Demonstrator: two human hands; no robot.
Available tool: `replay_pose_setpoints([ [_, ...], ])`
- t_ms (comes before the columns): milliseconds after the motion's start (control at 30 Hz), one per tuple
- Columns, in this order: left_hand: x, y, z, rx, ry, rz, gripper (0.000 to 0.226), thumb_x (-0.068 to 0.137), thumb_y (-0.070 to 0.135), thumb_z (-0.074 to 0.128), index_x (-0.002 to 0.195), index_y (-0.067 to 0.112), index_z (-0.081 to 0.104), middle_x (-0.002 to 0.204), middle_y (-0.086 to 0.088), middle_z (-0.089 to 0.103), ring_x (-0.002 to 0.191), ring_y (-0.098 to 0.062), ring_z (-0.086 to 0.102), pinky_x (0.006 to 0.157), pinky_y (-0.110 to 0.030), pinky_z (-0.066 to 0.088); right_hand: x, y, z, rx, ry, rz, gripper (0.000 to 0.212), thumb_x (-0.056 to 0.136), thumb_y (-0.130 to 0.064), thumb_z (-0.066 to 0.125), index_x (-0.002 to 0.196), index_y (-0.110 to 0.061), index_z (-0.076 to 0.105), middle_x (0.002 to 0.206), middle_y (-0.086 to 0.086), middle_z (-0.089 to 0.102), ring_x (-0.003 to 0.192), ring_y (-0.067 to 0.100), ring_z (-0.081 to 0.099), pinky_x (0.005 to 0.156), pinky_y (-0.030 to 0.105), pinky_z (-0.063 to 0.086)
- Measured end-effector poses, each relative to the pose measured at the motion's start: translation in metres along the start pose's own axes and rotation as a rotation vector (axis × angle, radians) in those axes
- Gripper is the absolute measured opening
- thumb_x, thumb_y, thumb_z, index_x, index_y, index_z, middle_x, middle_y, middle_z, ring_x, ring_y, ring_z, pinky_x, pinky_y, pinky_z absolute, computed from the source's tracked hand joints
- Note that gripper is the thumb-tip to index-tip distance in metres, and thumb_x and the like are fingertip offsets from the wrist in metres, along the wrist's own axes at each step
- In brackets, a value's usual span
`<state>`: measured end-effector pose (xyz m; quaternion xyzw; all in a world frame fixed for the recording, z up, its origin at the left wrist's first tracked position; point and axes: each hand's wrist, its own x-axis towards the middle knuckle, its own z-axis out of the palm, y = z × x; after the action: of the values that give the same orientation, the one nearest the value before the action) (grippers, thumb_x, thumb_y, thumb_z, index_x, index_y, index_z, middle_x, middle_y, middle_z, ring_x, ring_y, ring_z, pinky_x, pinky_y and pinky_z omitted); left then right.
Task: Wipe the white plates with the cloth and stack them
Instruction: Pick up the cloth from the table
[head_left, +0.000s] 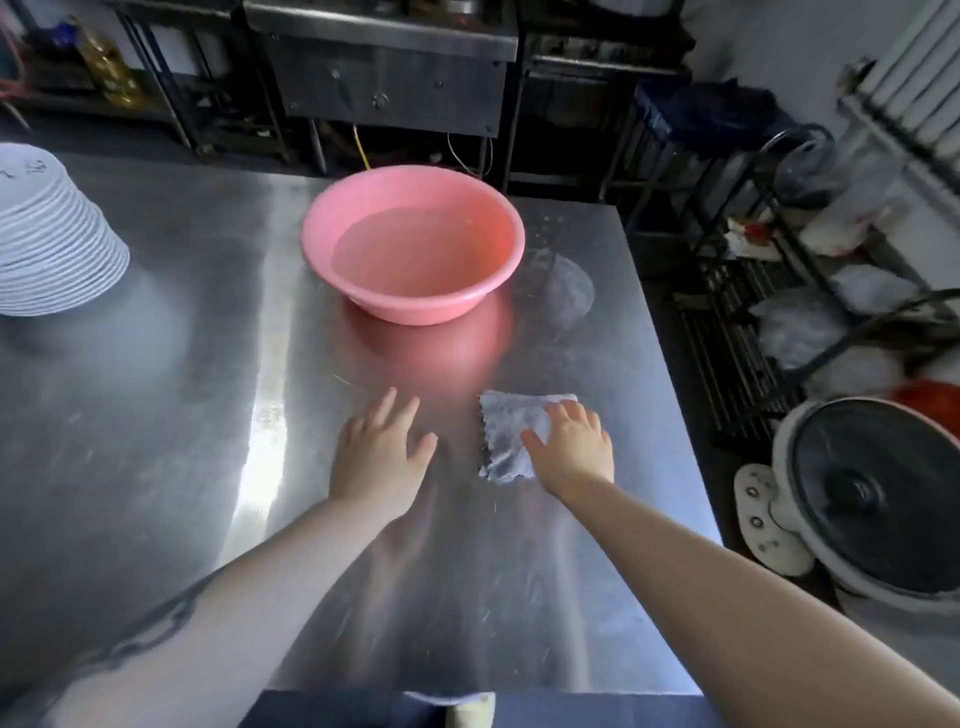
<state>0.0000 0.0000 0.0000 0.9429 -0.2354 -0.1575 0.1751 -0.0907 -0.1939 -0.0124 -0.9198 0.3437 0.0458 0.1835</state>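
Note:
A tall stack of white plates (49, 234) stands upside down at the table's far left edge. A folded grey cloth (506, 436) lies flat on the steel table (182, 389), right of centre. My right hand (571, 447) rests on the cloth's right half, fingers straight and spread. My left hand (379, 452) hovers or rests flat on the bare steel just left of the cloth, fingers spread, holding nothing.
A pink basin (413, 244) holding water sits at the middle back of the table. A wet patch (563, 291) lies right of it. Beyond the table's right edge stand a floor fan (862, 499) and a wire rack (779, 291) with bags.

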Motion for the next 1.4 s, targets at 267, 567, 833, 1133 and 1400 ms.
replay_pose_setpoints([
  [267, -0.004, 0.004, 0.029, -0.067, 0.026, -0.021, 0.053, 0.103, 0.039, 0.042, 0.152, 0.021, 0.036, 0.164, -0.004, 0.021, 0.149, -0.024, 0.020, 0.120, -0.036, 0.013, 0.002, 0.013, 0.040, -0.103, 0.157, -0.059, 0.045, 0.092, -0.046, 0.052, 0.129, -0.021, 0.051, 0.134, -0.003, 0.048, 0.124, 0.022, 0.039, 0.098, 0.034, 0.030],
  [567, -0.024, -0.003, 0.023, -0.114, 0.099, -0.060, 0.052, 0.102, 0.040, 0.043, 0.150, 0.020, 0.040, 0.163, -0.003, 0.023, 0.148, -0.022, 0.021, 0.120, -0.035, 0.012, -0.008, 0.003, 0.044, -0.185, 0.178, -0.176, 0.023, 0.097, -0.037, 0.048, 0.104, -0.016, 0.054, 0.106, 0.000, 0.058, 0.103, 0.025, 0.049, 0.090, 0.035, 0.024],
  [833, -0.041, -0.042, -0.038, -0.144, 0.233, -0.124, 0.051, 0.101, 0.042, 0.043, 0.149, 0.025, 0.041, 0.163, 0.003, 0.022, 0.148, -0.019, 0.021, 0.120, -0.031, 0.013, -0.029, -0.070, 0.008, 0.166, 0.156, -0.355, 0.029, 0.094, -0.038, 0.055, 0.109, -0.014, 0.052, 0.109, -0.001, 0.053, 0.099, 0.021, 0.051, 0.065, 0.028, 0.033],
  [1133, -0.032, -0.147, -0.132, -0.156, 0.424, -0.142, 0.044, 0.101, 0.040, 0.048, 0.142, 0.026, 0.051, 0.156, 0.005, 0.037, 0.141, -0.016, 0.033, 0.116, -0.026, 0.018, -0.035, -0.229, 0.002, 0.281, 0.243, -0.531, 0.024, 0.087, -0.036, 0.064, 0.100, -0.017, 0.057, 0.099, -0.003, 0.058, 0.087, 0.023, 0.059, 0.060, 0.026, 0.026],
  [1400, 0.017, -0.302, -0.215, -0.167, 0.395, -0.124, 0.042, 0.100, 0.037, 0.049, 0.139, 0.023, 0.055, 0.151, 0.005, 0.044, 0.137, -0.017, 0.040, 0.113, -0.030, 0.028, -0.023, -0.388, 0.033, 0.366, 0.281, -0.420, 0.020, 0.086, -0.035, 0.064, 0.100, -0.021, 0.057, 0.094, -0.009, 0.053, 0.083, 0.021, 0.058, 0.061, 0.032, 0.038],
])
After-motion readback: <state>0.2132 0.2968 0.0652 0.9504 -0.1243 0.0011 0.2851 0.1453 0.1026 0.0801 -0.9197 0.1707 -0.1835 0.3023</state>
